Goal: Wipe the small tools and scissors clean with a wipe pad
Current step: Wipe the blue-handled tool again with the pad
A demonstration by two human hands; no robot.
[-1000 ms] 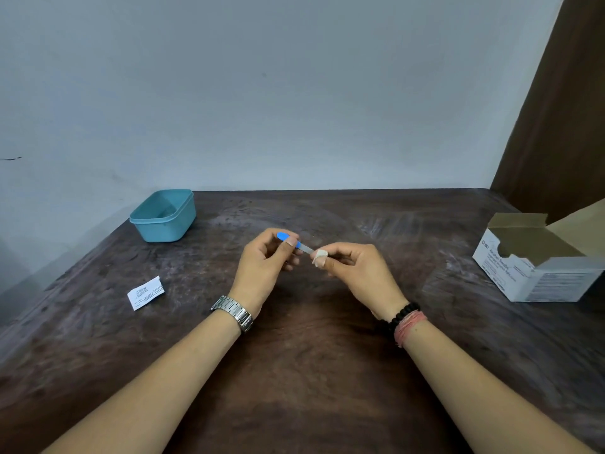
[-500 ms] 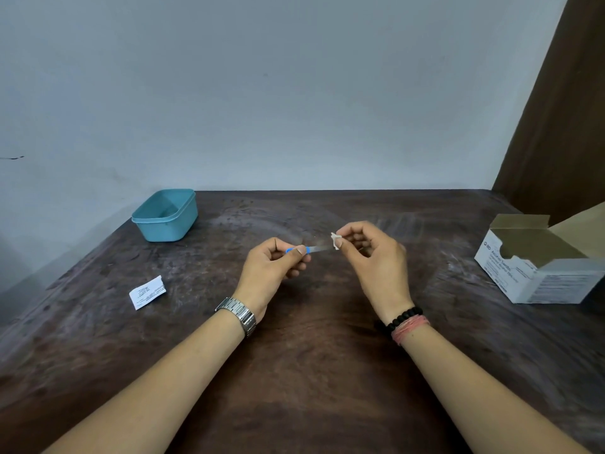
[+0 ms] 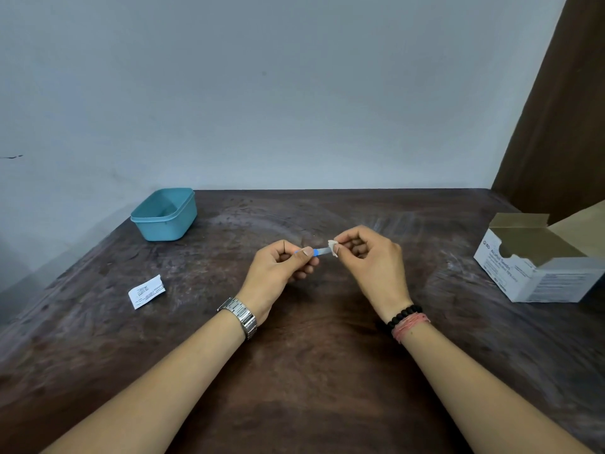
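Observation:
My left hand (image 3: 281, 268) pinches the blue handle of a small tool (image 3: 319, 252), whose thin metal blade points right. At the blade's tip, my right hand (image 3: 373, 260) pinches a small white wipe pad (image 3: 333, 248) folded around it. Both hands hover above the middle of the dark wooden table (image 3: 311, 371). Most of the blue handle is hidden inside my left fingers.
A teal plastic tub (image 3: 165, 215) stands at the back left. A torn white wipe wrapper (image 3: 146, 291) lies on the left. An open white swab box (image 3: 540, 260) sits at the right edge. A wall runs behind the table.
My right hand slid the pad outward along the blade, from near the handle to the tip. The tool turned from tilted to nearly level. My left hand shifted slightly right.

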